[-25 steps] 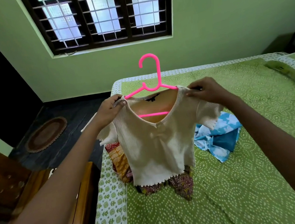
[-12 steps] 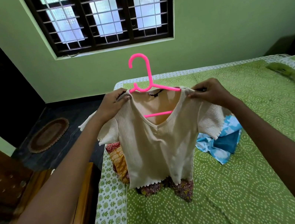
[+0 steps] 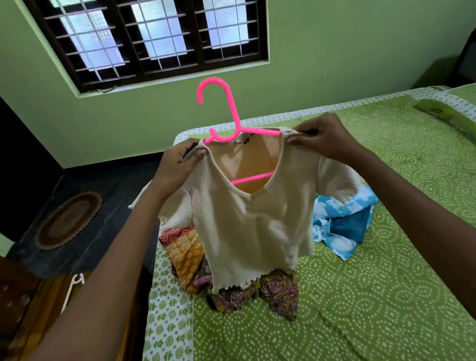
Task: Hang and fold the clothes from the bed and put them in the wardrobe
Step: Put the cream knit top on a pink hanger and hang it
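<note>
A cream ribbed top (image 3: 251, 228) hangs on a pink plastic hanger (image 3: 228, 112), held up in the air over the bed. My left hand (image 3: 179, 166) grips the top's left shoulder where it lies over the hanger arm. My right hand (image 3: 322, 139) pinches the right shoulder with fingers and thumb. The hanger's hook stands upright above the neckline, and its lower bar shows through the V-neck. Behind the top on the green bedspread (image 3: 391, 296) lie a blue-and-white garment (image 3: 343, 225) and an orange and maroon patterned cloth (image 3: 184, 255), partly hidden by the top.
The bed fills the right and middle; a green pillow (image 3: 473, 128) lies at its far right. A wooden bed frame edge (image 3: 47, 307) and dark floor with an oval mat (image 3: 68, 219) are on the left. A barred window (image 3: 154, 27) sits in the green wall ahead.
The hanger with the top has shifted slightly left and tilted. My right hand's fingers have moved into a pinch on the right shoulder seam. The view has moved a little.
</note>
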A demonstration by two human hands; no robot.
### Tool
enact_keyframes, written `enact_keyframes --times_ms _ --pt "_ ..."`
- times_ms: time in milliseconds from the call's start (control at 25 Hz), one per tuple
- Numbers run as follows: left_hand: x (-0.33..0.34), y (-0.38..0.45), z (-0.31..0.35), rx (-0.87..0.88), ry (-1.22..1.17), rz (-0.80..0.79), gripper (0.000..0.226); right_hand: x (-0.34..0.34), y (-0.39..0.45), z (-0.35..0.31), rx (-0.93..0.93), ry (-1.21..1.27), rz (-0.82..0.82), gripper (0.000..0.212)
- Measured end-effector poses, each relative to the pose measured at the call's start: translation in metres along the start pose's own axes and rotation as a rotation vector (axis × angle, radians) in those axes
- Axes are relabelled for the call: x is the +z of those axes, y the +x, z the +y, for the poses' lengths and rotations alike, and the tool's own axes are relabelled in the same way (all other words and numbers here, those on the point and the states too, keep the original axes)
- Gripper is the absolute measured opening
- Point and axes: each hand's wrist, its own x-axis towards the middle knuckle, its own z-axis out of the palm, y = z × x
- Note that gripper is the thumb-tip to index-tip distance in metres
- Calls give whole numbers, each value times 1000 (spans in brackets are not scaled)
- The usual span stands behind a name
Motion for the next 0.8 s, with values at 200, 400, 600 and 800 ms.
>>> enact_keyframes --times_ms 200,400,600,800 --pt "16 -4 16 -12 2 7 28 -8 -6 2 -38 -26 -40 24" --pt "7 -15 16 -51 120 -131 12 -30 -25 15 32 96 -42 20" --pt "16 -16 25 -85 87 -126 10 -37 -35 19 41 131 -70 18" --pt "21 -13 34 -34 95 -37 14 -50 -32 12 27 -5 -125 19"
